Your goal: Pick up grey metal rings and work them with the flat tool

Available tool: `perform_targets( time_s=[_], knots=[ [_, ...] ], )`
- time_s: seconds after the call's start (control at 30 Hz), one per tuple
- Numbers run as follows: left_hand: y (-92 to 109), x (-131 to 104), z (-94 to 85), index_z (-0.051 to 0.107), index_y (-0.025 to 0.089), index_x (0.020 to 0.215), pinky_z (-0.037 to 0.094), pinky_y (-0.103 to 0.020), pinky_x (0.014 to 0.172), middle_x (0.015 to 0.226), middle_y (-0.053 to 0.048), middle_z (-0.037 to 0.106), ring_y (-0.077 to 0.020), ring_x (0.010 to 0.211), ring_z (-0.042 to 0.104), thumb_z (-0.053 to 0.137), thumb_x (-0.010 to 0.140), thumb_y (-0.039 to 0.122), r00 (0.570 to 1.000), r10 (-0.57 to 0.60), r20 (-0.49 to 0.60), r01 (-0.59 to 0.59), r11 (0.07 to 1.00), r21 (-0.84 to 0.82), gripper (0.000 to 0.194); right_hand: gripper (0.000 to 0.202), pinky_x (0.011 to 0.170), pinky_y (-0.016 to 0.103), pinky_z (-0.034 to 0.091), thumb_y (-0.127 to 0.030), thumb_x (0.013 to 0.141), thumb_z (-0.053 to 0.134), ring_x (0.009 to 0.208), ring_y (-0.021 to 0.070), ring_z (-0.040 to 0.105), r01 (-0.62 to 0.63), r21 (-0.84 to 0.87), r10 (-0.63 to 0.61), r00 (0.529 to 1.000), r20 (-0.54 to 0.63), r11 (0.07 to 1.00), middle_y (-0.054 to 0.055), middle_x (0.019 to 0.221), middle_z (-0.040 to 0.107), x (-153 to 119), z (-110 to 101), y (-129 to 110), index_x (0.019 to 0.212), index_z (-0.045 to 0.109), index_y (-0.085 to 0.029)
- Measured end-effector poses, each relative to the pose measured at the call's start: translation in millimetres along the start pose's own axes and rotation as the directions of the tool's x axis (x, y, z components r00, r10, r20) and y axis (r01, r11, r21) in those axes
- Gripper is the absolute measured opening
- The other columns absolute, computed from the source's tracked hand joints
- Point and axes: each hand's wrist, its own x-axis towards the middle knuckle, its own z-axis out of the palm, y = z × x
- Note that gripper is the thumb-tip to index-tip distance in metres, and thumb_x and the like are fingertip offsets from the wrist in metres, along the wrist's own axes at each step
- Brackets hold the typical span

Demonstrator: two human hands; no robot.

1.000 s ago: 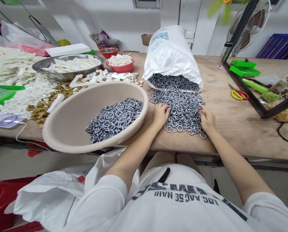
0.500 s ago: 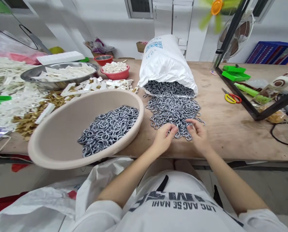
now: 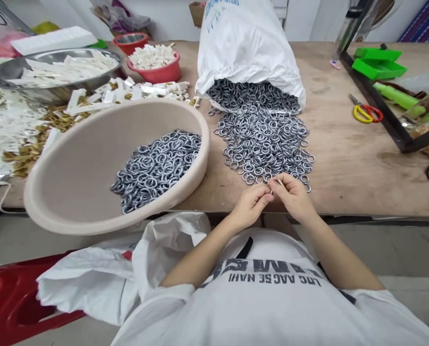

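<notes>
My left hand (image 3: 252, 204) and my right hand (image 3: 294, 196) meet just in front of a spill of dark silver-grey rings (image 3: 263, 142). Both are closed in a pinch, fingertips nearly touching. A thin grey edge of a ring shows at the fingertips of each hand; most of it is covered by the fingers. The loose rings pour from the mouth of a white woven sack (image 3: 252, 53) lying on the table. To the left stands a large beige basin (image 3: 73, 158), tilted towards me, with a heap of the same rings (image 3: 160, 168) in its right side.
White plastic pieces and brown bits lie behind the basin, near a steel bowl (image 3: 55, 91) and a red bowl (image 3: 164, 73). Scissors (image 3: 367, 114), green trays (image 3: 378, 65) and a black metal frame (image 3: 383, 110) are at right. A red stool (image 3: 16, 302) stands below left.
My hands have come together from being apart over the near rings, and drawn back to the edge of the spill. The fingers have closed. The view has tilted down.
</notes>
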Motion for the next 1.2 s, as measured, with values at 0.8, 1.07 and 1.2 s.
perform_targets(
  time_s=[0.8,1.07,1.2],
  knots=[
    [-12.5,-3.7,-2.3,0.061,0.018,0.079,0.043,-0.031,0.073,0.077,-0.005,0.061,-0.0171,0.076,0.055,0.05,0.099,0.044,0.978,0.177,-0.11,-0.185,0.981,-0.064,0.034,0.035,0.067,0.028,0.036,-0.041,0.104,0.045,0.069,0.0149,0.055,0.243,-0.549,-0.188,0.97,0.156,0.8,0.0,0.071,0.059,-21.0,-7.6,-4.4,0.08,0.06,-0.02],
    [-11.6,-7.8,0.3,0.057,0.019,0.07,0.044,-0.03,0.074,0.068,-0.002,0.055,-0.0144,0.069,0.052,0.053,0.097,0.049,0.951,-0.1,-0.293,-0.054,0.879,-0.474,0.04,0.034,0.068,0.031,0.037,-0.048,0.1,0.049,0.087,0.0239,0.064,0.028,-0.866,-0.047,0.999,0.005,0.5,0.008,0.106,0.071,-1.0,-5.6,-1.0,0.116,0.066,-0.022],
    [-14.9,-3.0,3.1,0.051,0.019,0.062,0.041,-0.027,0.069,0.061,0.001,0.047,-0.013,0.063,0.047,0.062,0.09,0.051,0.864,-0.285,-0.415,-0.03,0.794,-0.607,0.044,0.027,0.065,0.031,0.035,-0.039,0.098,0.054,0.084,0.0254,0.064,0.007,-0.932,0.017,1.0,0.014,0.363,0.01,0.108,0.07,6.9,3.4,0.8,0.115,0.068,-0.024]
  ],
)
